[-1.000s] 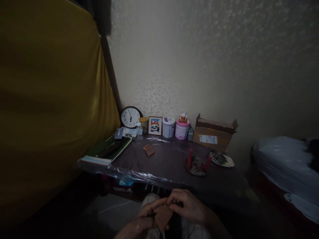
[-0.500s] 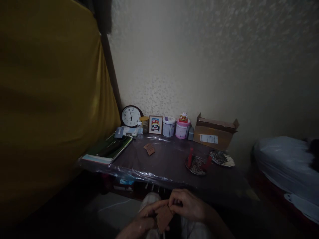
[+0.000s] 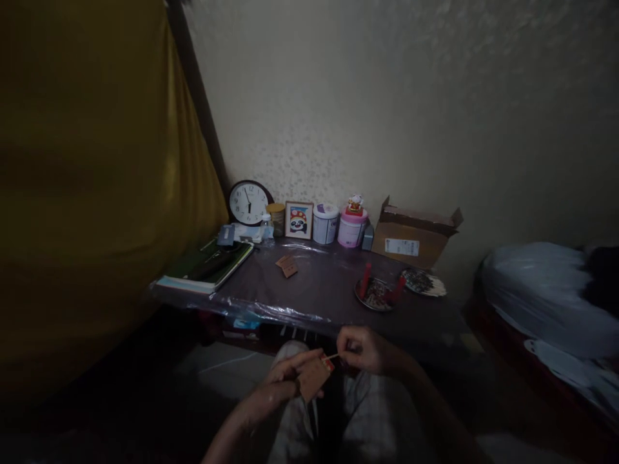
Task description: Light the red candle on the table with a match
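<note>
My left hand [image 3: 278, 390] is closed around a small brown cardboard matchbox [image 3: 314, 379], held above my lap. Red shows at the matchbox's upper right end. Between the fingertips of my right hand [image 3: 363, 349] is a thin pale matchstick [image 3: 331, 356], pinched by one end. Its other end reaches the red part of the box; whether it is still inside I cannot tell. Another pair of brown cardboard pieces [image 3: 287, 265] lies on the table [image 3: 271, 296] beyond my hands.
Two red candles [image 3: 366, 280] stand in a round dish [image 3: 374, 304] of dark bits, beside a plate [image 3: 423, 282] with matchsticks. Behind are a clock [image 3: 249, 203], panda picture [image 3: 298, 220], two tubs [image 3: 325, 223] and a cardboard box [image 3: 411, 235]. Books [image 3: 207, 267] lie left.
My right hand has drawn away from the matchbox to the right, and a matchstick now shows between them. Red has appeared at the box's end. The view has tilted down.
</note>
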The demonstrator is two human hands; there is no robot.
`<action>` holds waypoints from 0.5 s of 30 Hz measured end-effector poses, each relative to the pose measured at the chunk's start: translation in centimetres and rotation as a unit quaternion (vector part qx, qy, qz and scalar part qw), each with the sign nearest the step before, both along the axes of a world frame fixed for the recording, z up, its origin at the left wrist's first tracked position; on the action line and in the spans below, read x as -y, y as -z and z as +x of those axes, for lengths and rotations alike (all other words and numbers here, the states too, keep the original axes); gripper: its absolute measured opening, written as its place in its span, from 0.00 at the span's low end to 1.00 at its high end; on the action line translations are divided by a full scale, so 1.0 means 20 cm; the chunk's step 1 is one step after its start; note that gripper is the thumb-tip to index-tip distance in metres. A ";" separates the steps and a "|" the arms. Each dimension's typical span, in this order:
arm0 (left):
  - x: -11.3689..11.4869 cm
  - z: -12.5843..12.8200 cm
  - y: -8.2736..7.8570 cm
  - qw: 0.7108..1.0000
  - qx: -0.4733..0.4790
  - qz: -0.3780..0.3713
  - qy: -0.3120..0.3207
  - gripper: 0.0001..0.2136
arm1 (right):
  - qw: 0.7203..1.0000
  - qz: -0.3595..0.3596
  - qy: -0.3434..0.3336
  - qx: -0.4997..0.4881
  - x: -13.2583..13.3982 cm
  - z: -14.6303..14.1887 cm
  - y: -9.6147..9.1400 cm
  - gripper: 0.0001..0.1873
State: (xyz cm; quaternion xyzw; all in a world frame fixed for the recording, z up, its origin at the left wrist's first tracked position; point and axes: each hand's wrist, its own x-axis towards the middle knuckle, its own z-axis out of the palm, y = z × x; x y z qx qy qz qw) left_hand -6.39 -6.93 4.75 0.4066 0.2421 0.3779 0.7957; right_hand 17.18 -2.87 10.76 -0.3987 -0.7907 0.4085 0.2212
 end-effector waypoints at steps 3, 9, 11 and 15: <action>0.01 0.00 -0.03 1.000 0.004 0.005 -0.020 0.30 | 0.996 0.020 0.074 -0.033 -0.03 0.05 0.03 0.09; 0.00 0.03 -0.03 0.996 -0.023 0.039 -0.078 0.30 | 0.977 0.004 0.178 -0.121 0.03 -0.02 0.14 0.11; 0.00 0.04 -0.04 0.995 -0.031 0.045 -0.087 0.30 | 0.969 -0.021 0.202 -0.138 0.07 -0.08 0.16 0.10; 0.02 0.05 -0.05 0.992 -0.039 0.069 -0.095 0.29 | 0.959 -0.019 0.233 -0.162 0.11 -0.18 0.18 0.12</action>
